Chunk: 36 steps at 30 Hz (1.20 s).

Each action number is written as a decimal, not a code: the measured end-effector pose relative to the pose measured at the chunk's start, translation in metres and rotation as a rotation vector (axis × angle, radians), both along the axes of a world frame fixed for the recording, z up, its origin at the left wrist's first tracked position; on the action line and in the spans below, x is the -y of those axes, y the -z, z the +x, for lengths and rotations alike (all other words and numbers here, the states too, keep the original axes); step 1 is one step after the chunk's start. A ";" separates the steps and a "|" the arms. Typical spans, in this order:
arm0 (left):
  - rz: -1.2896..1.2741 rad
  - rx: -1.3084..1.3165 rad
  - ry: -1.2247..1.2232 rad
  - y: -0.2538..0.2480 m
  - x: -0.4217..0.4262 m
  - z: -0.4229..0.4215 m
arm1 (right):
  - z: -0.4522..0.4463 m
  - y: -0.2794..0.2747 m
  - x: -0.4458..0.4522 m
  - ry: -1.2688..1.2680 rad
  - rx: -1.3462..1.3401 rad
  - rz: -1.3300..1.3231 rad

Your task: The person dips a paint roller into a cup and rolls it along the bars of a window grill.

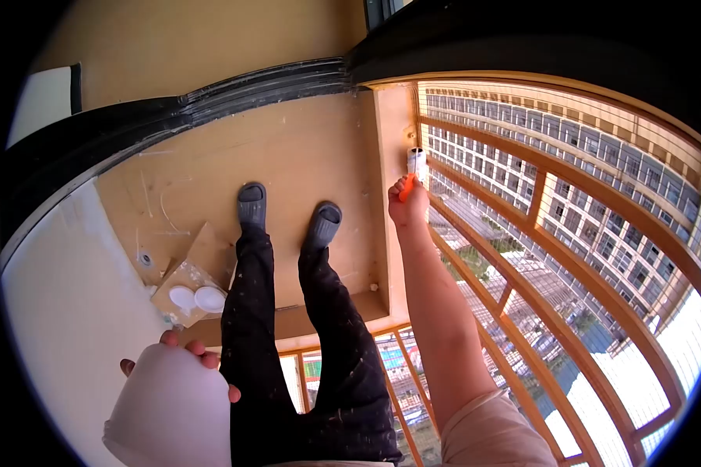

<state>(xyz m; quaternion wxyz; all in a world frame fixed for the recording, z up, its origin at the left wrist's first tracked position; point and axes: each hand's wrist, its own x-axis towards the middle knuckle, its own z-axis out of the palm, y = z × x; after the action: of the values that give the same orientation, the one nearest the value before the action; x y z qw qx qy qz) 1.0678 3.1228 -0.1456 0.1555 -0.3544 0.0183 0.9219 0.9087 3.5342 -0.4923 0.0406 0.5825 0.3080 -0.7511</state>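
My right hand (pixel 407 201) reaches out at the right with its fingers wrapped round the orange handle of a small tool (pixel 417 162). The tool's pale cylindrical head looks like a small roller and is at the inner edge of the wooden window frame (pixel 397 148); whether it touches cannot be told. At the lower left, my left hand (pixel 191 348) is closed round a smooth white container (pixel 171 412). Its fingertips show at the far edge and right side; the palm is hidden. The container's inside is out of sight.
Beneath me my grey shoes (pixel 251 204) stand on a tan floor (pixel 319 140). Left of my legs lies cardboard (pixel 171 300) with white round lids (pixel 209 299). Wooden bars (pixel 537 198) and mesh run along the right, with buildings beyond. A white wall (pixel 70 288) rises at left.
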 end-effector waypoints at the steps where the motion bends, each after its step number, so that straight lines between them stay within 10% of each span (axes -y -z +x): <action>1: 0.000 -0.006 0.001 -0.006 -0.001 -0.001 | 0.003 -0.014 -0.004 0.001 -0.006 0.000; 11: 0.056 -0.241 0.042 -0.133 0.000 -0.050 | 0.091 -0.418 -0.034 -0.026 -0.111 -0.031; 15: 0.163 0.047 -0.045 -0.214 0.002 -0.073 | 0.123 -0.591 -0.022 -0.070 -0.082 0.087; 23: 0.170 -0.227 0.176 -0.247 0.022 -0.077 | 0.139 -0.807 0.037 -0.141 -0.217 0.083; 31: 0.155 -0.183 0.108 -0.260 0.014 -0.075 | 0.043 -0.770 0.037 -0.135 -0.263 0.131; 36: 0.142 -0.107 0.008 -0.257 0.012 -0.070 | -0.008 -0.610 0.011 -0.115 -0.240 -0.073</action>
<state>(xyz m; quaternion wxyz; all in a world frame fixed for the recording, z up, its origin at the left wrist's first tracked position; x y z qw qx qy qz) 0.9977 3.1106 0.1109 0.1826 -0.2924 -0.0376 0.9379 0.9006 3.5231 0.1173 0.0674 0.4682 0.3160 -0.8224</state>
